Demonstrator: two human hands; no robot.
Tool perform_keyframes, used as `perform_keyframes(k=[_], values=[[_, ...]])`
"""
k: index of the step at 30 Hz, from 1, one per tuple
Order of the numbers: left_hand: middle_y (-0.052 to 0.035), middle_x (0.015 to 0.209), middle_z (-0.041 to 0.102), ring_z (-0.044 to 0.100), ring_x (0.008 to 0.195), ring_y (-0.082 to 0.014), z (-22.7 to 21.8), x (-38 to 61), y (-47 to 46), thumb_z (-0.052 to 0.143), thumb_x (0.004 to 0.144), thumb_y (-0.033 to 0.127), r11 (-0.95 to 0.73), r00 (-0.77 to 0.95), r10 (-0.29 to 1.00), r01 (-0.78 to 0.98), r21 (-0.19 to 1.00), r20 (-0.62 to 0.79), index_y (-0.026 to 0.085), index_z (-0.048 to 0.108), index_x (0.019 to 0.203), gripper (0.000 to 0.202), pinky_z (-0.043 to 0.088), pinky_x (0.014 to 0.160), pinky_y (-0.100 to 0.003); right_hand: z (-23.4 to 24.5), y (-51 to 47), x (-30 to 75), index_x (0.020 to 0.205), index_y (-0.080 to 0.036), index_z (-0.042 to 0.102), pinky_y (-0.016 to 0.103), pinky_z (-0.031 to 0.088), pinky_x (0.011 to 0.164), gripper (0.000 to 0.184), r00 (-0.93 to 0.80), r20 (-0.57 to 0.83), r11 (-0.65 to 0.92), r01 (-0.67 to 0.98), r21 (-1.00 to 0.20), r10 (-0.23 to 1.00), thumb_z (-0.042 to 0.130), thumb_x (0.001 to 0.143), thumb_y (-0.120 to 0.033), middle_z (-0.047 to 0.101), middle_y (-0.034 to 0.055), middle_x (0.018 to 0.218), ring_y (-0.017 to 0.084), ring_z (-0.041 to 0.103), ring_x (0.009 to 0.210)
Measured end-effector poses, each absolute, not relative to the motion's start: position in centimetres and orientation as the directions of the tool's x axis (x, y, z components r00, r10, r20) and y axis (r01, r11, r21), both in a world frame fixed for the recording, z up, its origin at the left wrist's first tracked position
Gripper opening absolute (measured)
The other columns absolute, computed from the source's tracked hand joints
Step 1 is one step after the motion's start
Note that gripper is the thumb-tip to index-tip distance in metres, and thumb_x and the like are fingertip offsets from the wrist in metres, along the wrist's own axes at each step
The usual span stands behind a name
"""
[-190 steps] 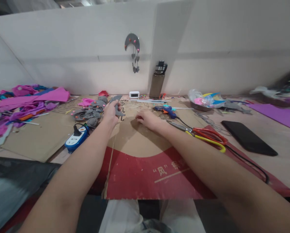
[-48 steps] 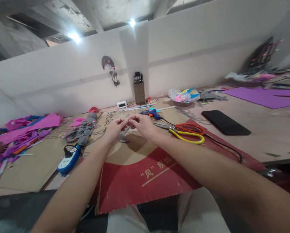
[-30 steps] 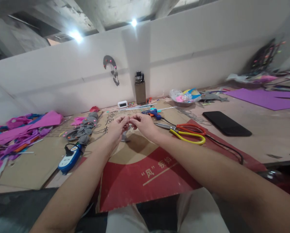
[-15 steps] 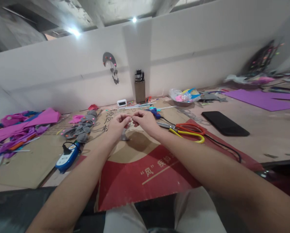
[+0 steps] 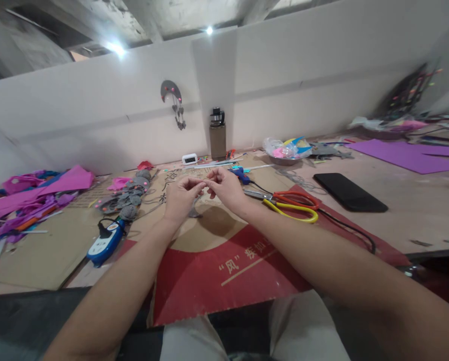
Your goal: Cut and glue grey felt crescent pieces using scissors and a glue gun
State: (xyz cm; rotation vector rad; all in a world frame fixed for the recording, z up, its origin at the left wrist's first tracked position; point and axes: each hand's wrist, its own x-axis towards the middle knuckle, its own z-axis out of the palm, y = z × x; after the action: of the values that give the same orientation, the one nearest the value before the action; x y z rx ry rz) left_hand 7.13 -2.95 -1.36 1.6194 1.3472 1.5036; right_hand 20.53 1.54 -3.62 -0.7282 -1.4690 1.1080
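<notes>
cardboard [image 5: 228,271], printed red and lying nearest the person's lap, is bearing the work. above it the left hand [image 5: 179,194] and the right hand [image 5: 227,188] are meeting fingertip to fingertip, both pinched closed. the left is gripping the top of a small grey piece [image 5: 194,209], which is dangling just under the fingers, its lower end near or on the cardboard. the right is pinching at the same spot, on something too small to tell. by the look of it, this piece is mid-work and not yet lying with the others. a heap of grey pieces [image 5: 128,198] dotted with pink, seemingly finished, is sitting to the left, beyond the blue power strip [image 5: 106,241]. scissors [image 5: 292,203] and a glue gun [image 5: 241,174] are lying untouched just right of the hands. farther back, a grey crescent [image 5: 172,98] is hanging on the wall.
</notes>
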Motion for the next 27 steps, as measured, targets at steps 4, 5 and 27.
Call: perform_keyframes(k=[4,5,27], values=[[-0.0044,0.065,0.068,0.064,0.06,-0.0149,-1.3,7.1,-3.1,0.074,0.069,0.031,-0.34,-0.12,0.917,0.266,0.902,0.381,0.015,0.069,0.076,0.019,0.047,0.059,-0.026,-3.5,1.1,20.8,0.083,-0.021,0.049,0.019,0.045,0.042,0.02,-0.203,0.458,0.459,-0.047,-0.887,0.865,0.064,0.076,-0.032,0.056,-0.005,0.064,0.009,0.055,0.051],[-0.0047,0.065,0.068,0.064,0.06,-0.0152,-1.3,7.1,-3.0,0.075,0.069,0.032,-0.331,-0.112,0.924,0.248,0.91,0.366,0.014,0.068,0.076,0.02,0.048,0.059,-0.027,-3.5,1.1,20.8,0.083,-0.021,0.048,0.019,0.045,0.043,0.019,-0.208,0.464,0.468,-0.031,-0.883,0.861,0.063,0.077,-0.03,0.056,-0.0046,0.065,0.009,0.056,0.053],[0.0017,0.059,0.052,0.045,0.052,-0.0068,-0.6,5.4,-2.1,0.077,0.065,0.04,-0.226,0.199,0.951,-0.085,0.97,0.239,0.015,0.056,0.065,0.032,0.036,0.053,-0.02,-2.4,1.4,20.7,0.081,-0.019,0.05,0.018,0.048,0.045,0.028,-0.37,0.275,0.151,-0.329,-0.932,0.887,0.073,0.067,-0.025,0.058,-0.0081,0.058,0.006,0.055,0.049]])
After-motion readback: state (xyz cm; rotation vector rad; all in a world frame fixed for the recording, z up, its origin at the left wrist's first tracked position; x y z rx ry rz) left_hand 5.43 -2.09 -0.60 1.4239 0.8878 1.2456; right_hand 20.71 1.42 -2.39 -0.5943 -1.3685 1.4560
